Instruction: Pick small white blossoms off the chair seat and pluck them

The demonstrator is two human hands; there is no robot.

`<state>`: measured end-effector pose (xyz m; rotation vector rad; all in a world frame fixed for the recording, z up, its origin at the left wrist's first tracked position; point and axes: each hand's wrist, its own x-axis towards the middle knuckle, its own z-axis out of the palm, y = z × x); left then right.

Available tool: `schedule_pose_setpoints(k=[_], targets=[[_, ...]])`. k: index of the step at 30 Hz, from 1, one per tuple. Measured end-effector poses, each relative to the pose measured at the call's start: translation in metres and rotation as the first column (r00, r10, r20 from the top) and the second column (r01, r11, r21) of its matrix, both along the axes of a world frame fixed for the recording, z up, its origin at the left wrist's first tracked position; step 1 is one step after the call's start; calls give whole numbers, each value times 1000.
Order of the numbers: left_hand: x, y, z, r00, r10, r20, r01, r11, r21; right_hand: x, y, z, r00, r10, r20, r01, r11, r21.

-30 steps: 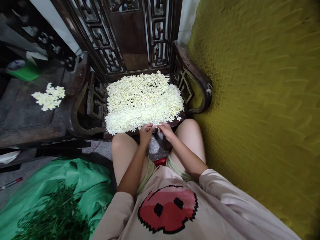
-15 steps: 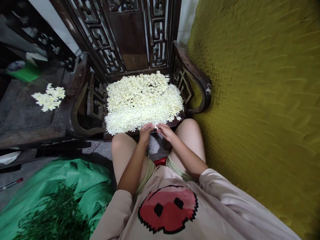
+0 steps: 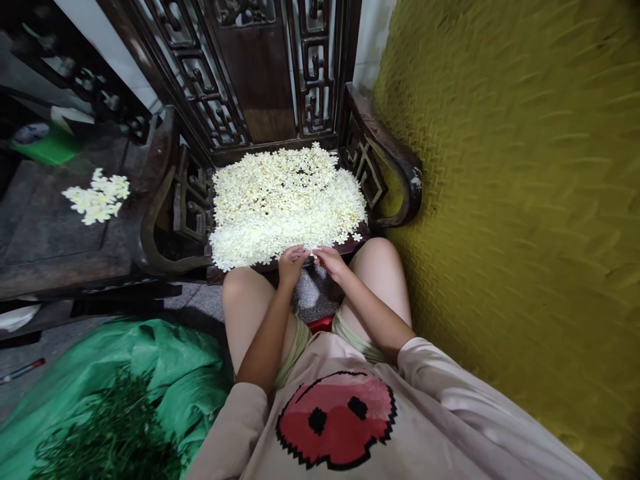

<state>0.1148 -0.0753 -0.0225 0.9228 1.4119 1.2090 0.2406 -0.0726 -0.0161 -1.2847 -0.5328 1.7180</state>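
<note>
A thick layer of small white flowers covers the seat of a carved dark wooden chair. Just past the seat's front edge, over the gap between my knees, my two hands come together at the fingertips. My right hand is closed in a pinch on a white flower. Opposite it, my left hand has its fingers drawn together close to the same flower. Whatever lies between those left fingers is too small to make out.
On a dark wooden table to the left lie a small cluster of white flowers and a green roll. Green plant stems rest on a green sack at lower left. A yellow textured surface rises close on the right.
Both hands stay in nearly the same place, with only slight shifts of the fingers around the flower. The flower layer looks the same.
</note>
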Motion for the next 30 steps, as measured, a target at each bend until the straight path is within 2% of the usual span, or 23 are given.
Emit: schedule_pose_setpoints(k=[2, 4, 8, 12, 14, 16, 19, 21, 23, 25, 30], targets=[[6, -6, -2, 998, -70, 6, 70, 997, -19, -1, 0, 1, 999, -17, -34, 17, 1000, -9], [8, -7, -3, 999, -43, 10, 43, 999, -13, 0, -1, 2, 997, -22, -68, 21, 999, -25], [4, 0, -4, 994, 101, 36, -101, 995, -15, 2, 0, 4, 993, -28, -113, 22, 998, -54], [-9, 13, -6, 953, 302, 30, -302, 953, -2, 3, 1, 3, 992, -62, -113, 53, 995, -82], [-13, 16, -6, 928, 370, -33, -370, 929, 18, 3, 1, 2, 991, -65, -117, 55, 995, -86], [-13, 14, -5, 910, 391, -138, -385, 920, 66, 2, 1, 2, 991, -57, -124, 47, 995, -83], [-5, 3, 3, 941, 274, -199, -256, 960, 110, 2, 1, 2, 992, -48, -120, 40, 997, -73], [1, -4, 11, 987, 102, -122, -91, 992, 93, 2, 1, 2, 992, -41, -119, 35, 998, -52], [7, -10, 17, 998, -35, -43, 39, 995, 89, 2, 0, 2, 992, -28, -122, 25, 999, -23], [9, -13, 20, 996, -83, -21, 85, 992, 94, 2, 0, 2, 992, -9, -123, 9, 1000, 1], [9, -10, 14, 998, -67, -14, 68, 994, 80, 3, -2, 1, 990, 34, -135, -30, 999, 29]])
